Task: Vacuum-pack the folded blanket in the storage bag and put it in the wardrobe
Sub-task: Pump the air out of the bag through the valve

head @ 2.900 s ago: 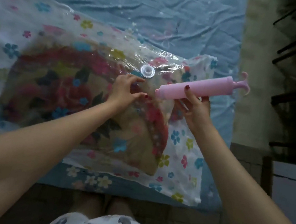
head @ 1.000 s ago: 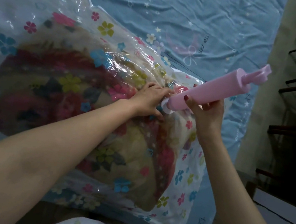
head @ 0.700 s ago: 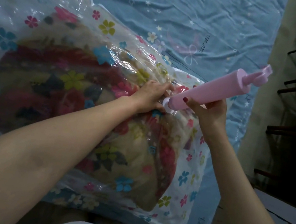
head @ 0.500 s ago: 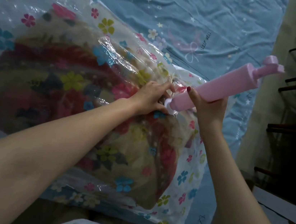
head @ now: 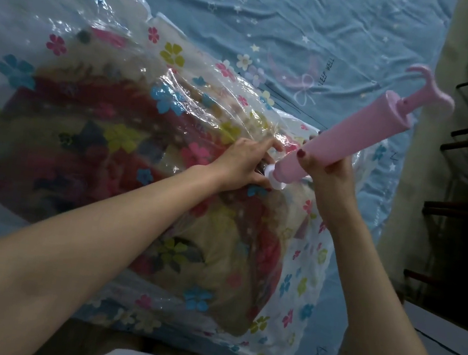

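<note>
Now, pump (head: 348,138): gripped by right hand (head: 327,174), long axis tilted up and away right, nozzle on the bag's valve
Left hand (head: 243,163): fingers spread flat, pressing storage bag (head: 102,40) beside the nozzle
Blanket (head: 80,157): inside the bag, left of both hands

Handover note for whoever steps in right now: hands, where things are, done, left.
Left hand: rests on the bag beside the valve, fingers around the valve area.
Right hand: grips the pink pump, whose tip is set on the valve, handle near the barrel.
Blanket is inside the bag on the bed.
Done: blanket bagged, pump seated.
Left: pump the air out, cap the valve, put the bag in the wardrobe. The bag looks puffy.
</note>
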